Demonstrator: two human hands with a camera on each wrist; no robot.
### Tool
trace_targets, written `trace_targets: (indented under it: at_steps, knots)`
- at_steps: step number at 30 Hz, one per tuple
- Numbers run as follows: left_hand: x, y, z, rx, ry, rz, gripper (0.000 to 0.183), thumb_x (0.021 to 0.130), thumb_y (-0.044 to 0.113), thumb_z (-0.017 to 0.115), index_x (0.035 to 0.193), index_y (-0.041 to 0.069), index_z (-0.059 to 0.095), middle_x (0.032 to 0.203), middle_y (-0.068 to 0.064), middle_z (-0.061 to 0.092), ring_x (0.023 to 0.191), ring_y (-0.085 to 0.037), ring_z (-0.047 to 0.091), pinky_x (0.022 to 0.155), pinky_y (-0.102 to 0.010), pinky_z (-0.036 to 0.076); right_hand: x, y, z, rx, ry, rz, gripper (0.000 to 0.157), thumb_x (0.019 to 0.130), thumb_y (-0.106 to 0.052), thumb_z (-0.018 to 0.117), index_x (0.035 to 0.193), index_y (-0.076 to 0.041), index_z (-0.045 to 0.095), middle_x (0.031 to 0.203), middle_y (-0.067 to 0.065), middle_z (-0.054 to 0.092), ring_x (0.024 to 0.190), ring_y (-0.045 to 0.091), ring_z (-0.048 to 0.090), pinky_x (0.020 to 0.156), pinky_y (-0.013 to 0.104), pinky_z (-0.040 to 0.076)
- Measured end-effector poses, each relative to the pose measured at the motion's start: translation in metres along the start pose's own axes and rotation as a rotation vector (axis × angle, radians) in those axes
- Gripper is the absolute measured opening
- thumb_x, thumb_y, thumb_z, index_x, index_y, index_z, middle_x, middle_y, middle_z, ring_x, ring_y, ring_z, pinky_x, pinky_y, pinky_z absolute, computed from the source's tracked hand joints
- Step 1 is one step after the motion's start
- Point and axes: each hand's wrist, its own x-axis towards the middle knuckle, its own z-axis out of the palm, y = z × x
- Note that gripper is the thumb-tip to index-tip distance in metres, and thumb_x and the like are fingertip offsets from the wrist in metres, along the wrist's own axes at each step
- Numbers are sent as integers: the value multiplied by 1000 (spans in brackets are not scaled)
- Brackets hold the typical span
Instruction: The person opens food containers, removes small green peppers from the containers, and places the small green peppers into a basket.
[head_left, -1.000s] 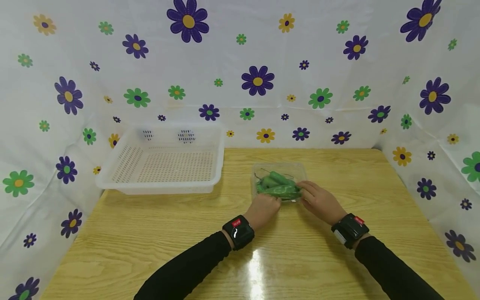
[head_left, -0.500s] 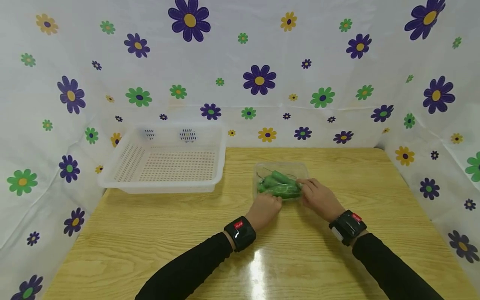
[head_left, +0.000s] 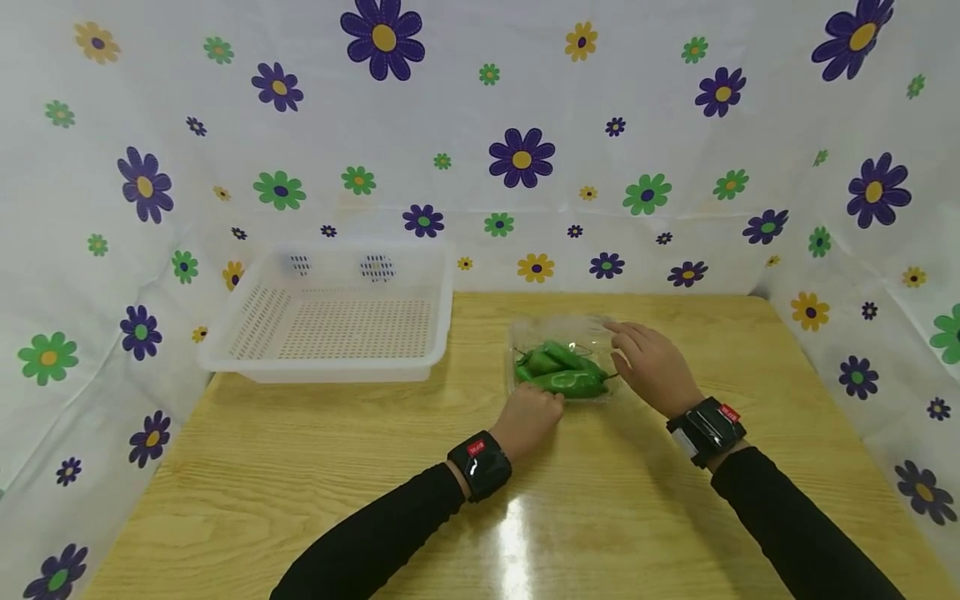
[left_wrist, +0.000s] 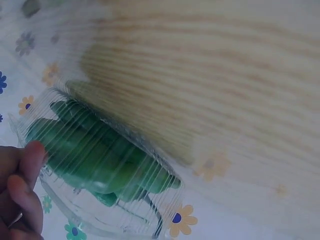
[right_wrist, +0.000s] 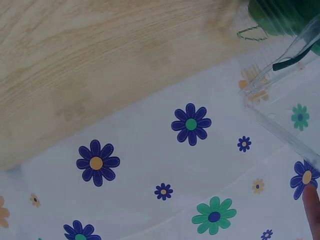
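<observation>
A clear plastic clamshell box (head_left: 592, 401) sits on the table with several green peppers (head_left: 570, 383) inside. My left hand (head_left: 528, 417) grips the box's near edge, its curled fingers at the rim in the left wrist view. The clear lid (head_left: 558, 327) is swung up toward the back. At the lid's right edge is my right hand (head_left: 656, 367), fingers extended and thumb apart. One right fingertip (right_wrist: 311, 200) shows beside the lid's edge in the right wrist view. A pepper stem pokes out toward the right hand.
A white perforated plastic basket (head_left: 322, 367) stands at the back left of the wooden table (head_left: 360, 492). White flower-print cloth (head_left: 465, 117) hangs behind the table and along both sides.
My right hand has moved from the box's near right corner up and back, and the lid has opened off the peppers. The left hand keeps its place at the near edge.
</observation>
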Motion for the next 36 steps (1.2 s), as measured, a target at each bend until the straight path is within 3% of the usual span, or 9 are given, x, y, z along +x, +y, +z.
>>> trace_targets:
  at_steps: [5, 9, 17, 21, 27, 31, 36]
  knots:
    - [1, -1, 0, -40, -46, -23, 15, 81, 11, 68, 70, 22, 68, 56, 9, 61, 49, -3, 52, 44, -20, 34, -6, 5, 1, -26, 18, 50, 67, 65, 3, 80, 126, 7, 51, 130, 24, 53, 118, 39, 51, 98, 54, 43]
    - [1, -1, 3, -58, -48, -27, 13, 79, 11, 69, 74, 23, 70, 59, 9, 64, 51, -4, 55, 46, -20, 37, -7, 8, 1, -48, 6, 79, 75, 66, 1, 80, 133, 6, 46, 136, 24, 48, 125, 40, 46, 102, 59, 37]
    - [1, 1, 5, -117, -56, -41, 12, 83, 13, 66, 74, 21, 68, 60, 8, 64, 54, -6, 57, 47, -21, 39, -15, 8, 5, -40, -7, 68, 76, 66, -1, 81, 134, 2, 47, 131, 22, 54, 122, 37, 51, 102, 60, 36]
    - [-3, -4, 4, -233, -47, -67, 3, 86, 16, 64, 84, 17, 65, 71, 5, 64, 63, -9, 59, 55, -22, 46, -21, 2, 8, 12, -23, 69, 77, 66, 0, 81, 134, 1, 46, 128, 21, 56, 119, 36, 54, 102, 59, 37]
    - [-21, -30, 0, -503, -49, -70, 24, 83, 19, 72, 103, 13, 63, 94, 0, 59, 83, -12, 58, 73, -25, 50, -37, -16, 7, 141, -123, 54, 65, 66, -8, 83, 125, -1, 55, 109, 13, 68, 96, 27, 66, 91, 48, 49]
    - [-29, -49, 5, -539, -92, -25, 21, 82, 20, 73, 100, 14, 67, 97, 1, 64, 90, -13, 62, 86, -28, 50, -51, -25, 8, 171, -152, 31, 49, 63, -11, 85, 109, -7, 67, 96, 7, 70, 87, 22, 66, 78, 39, 55]
    - [-30, -67, 5, -548, -134, 61, 16, 83, 20, 71, 98, 14, 70, 97, 2, 68, 94, -14, 64, 95, -32, 47, -58, -32, 14, 251, -158, 62, 38, 66, -1, 81, 102, -8, 70, 96, 6, 71, 90, 21, 67, 77, 35, 56]
